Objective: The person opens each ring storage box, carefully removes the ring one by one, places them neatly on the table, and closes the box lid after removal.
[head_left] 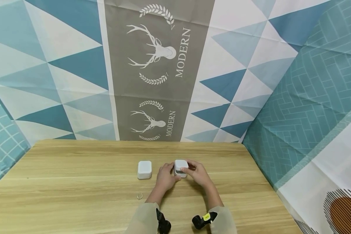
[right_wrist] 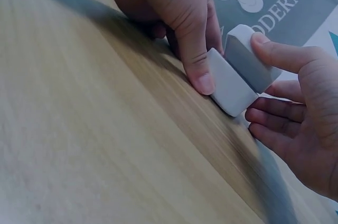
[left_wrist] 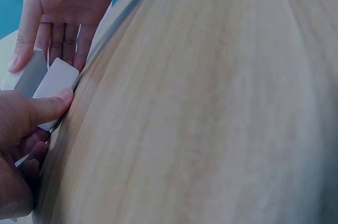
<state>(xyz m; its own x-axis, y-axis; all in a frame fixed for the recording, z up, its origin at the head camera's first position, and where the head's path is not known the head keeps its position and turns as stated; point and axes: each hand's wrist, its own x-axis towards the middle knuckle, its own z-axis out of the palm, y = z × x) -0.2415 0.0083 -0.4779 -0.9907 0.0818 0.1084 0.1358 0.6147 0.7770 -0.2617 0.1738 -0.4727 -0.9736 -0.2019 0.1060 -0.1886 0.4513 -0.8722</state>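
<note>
— What are you holding?

— A little white box (head_left: pixel 180 168) with round corners. It looks smooth and hard, like plastic. It sits on the wooden table (head_left: pixel 76 182), near the middle. Its lid is tipped up a bit, with a grey strip showing in the gap.

— What is inside it?

— I cannot tell. The gap is too thin to see in.

— How do your hands hold it?

— My left hand (head_left: pixel 165 177) is curled at the box's left side, with the thumb pressing on the bottom part. My right hand (head_left: pixel 198 174) is on its right side. Its thumb tip pushes on the lid and its fingers bend behind the box.

— Is anything else there?

— Yes. Another white box (head_left: pixel 144 169) just like it sits shut, a bit to the left. A tiny shiny ring (head_left: pixel 139 196) lies nearer to me on the smooth, stripy wood.
</note>
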